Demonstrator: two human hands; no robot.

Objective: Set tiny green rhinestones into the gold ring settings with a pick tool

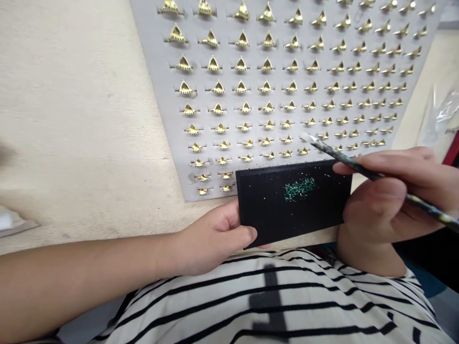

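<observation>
Left hand [215, 241] and right hand [390, 205] holding a black block [287, 215] of green stones [300, 189].

Nearest, at 6 o'clock, a black-and-white striped shirt [258, 306]. Just above it, the block, gripped along its lower edge by the left hand, right end braced against the right hand, which pinches a slim speckled stick [373, 174], tip angled toward 12 o'clock. Past the block, overlapped by it, a grey board [172, 138] with rows of gold triangular settings [241, 87], lying aslant on a beige bench top [79, 119]. At 3 o'clock, crumpled clear plastic [439, 112]; at 9 o'clock, a white packet [10, 222].
</observation>
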